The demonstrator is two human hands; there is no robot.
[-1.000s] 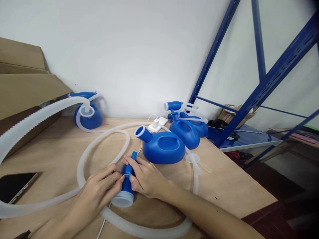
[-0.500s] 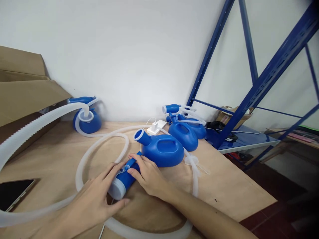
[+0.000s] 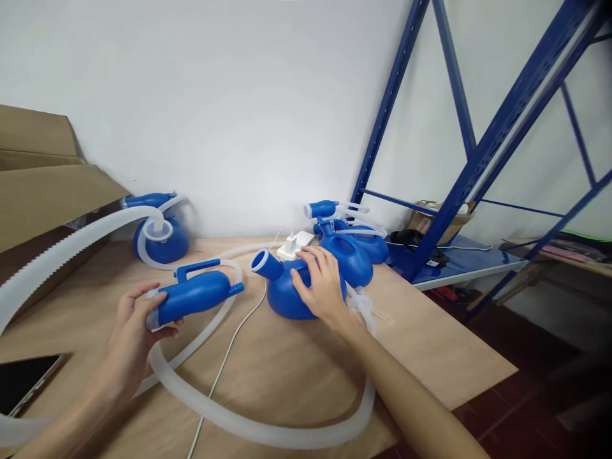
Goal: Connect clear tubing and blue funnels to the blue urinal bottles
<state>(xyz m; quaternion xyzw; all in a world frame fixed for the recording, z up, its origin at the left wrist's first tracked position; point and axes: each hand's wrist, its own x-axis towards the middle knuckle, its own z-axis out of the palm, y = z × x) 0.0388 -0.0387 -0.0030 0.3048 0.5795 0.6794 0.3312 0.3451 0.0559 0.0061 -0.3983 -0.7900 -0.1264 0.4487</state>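
My left hand [image 3: 143, 319] is closed round the white-rimmed wide end of a blue urinal receiver [image 3: 194, 298], held up over the table at the left. Its bar handle faces up and its narrow nozzle points right. Over the handle of a blue urinal bottle [image 3: 292, 298], my right hand [image 3: 319, 280] curls its fingers, the thumb on the near side. This bottle stands on the table with its open, white-rimmed neck tilted up to the left. A translucent ribbed hose [image 3: 268, 435] loops across the table in front of both hands.
More blue bottles [image 3: 351, 258] with hoses stand behind on the right, another [image 3: 167, 245] at the back left. A cardboard box [image 3: 52, 191], a phone [image 3: 29, 382], a white charger [image 3: 291, 244] with its cable and a blue metal rack [image 3: 449, 217] surround the wooden table [image 3: 430, 338].
My left hand has lifted the blue urinal receiver and carried it left, turning it sideways. My right hand has let go of it and moved right onto the bottle's handle.
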